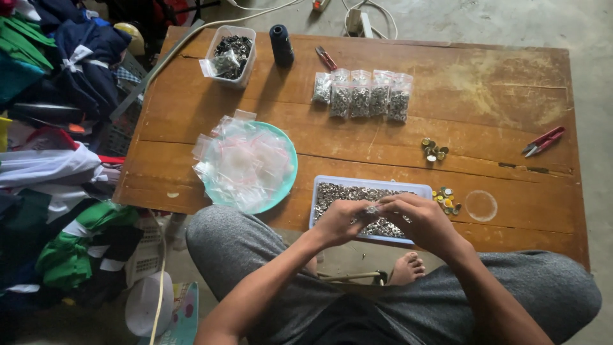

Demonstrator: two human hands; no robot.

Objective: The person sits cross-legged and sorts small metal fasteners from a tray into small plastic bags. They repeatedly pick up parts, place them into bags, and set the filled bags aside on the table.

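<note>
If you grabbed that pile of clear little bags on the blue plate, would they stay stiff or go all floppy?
The clear bags would probably flop and crumple: they look thin, empty and rumpled. They are likely very light, and may slide off each other, since they lie in a loose heap spilling over the rim of the blue plate.

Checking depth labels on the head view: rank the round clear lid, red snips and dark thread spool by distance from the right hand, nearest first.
From the right hand:
1. Round clear lid, just to its right near the table's front edge.
2. Red snips, farther right and back.
3. Dark thread spool, at the table's far edge, to the left.
</note>
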